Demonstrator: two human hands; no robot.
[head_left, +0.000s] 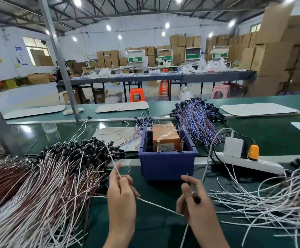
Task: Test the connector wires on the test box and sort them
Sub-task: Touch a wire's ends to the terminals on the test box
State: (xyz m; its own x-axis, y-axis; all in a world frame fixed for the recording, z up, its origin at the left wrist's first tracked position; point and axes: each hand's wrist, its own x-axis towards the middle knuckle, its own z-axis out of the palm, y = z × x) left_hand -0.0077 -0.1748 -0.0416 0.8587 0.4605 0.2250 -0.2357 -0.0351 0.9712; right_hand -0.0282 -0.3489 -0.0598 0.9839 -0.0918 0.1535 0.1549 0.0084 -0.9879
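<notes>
While left hand point(121, 194) and right hand point(193, 199) pinch one white wire point(156, 205) | test box point(167, 167) just beyond.

The bench top point(163, 224) is a green mat, matt in the lower centre and glossy further up, where lamps glare off it. The blue box point(167, 165) at centre is smooth moulded plastic with a dull sheen. The orange block point(165, 136) inside it wears shiny clear tape, and the pins point(158, 146) before it look like bright metal. The white wire point(156, 204) at lower centre and the wire heap point(38, 194) at lower left have smooth plastic sleeves. The power strip point(249, 162) at right is glossy white plastic. The cardboard sheet point(258, 109) at upper right is matt, and the post point(59, 68) at upper left is dull grey metal.
</notes>
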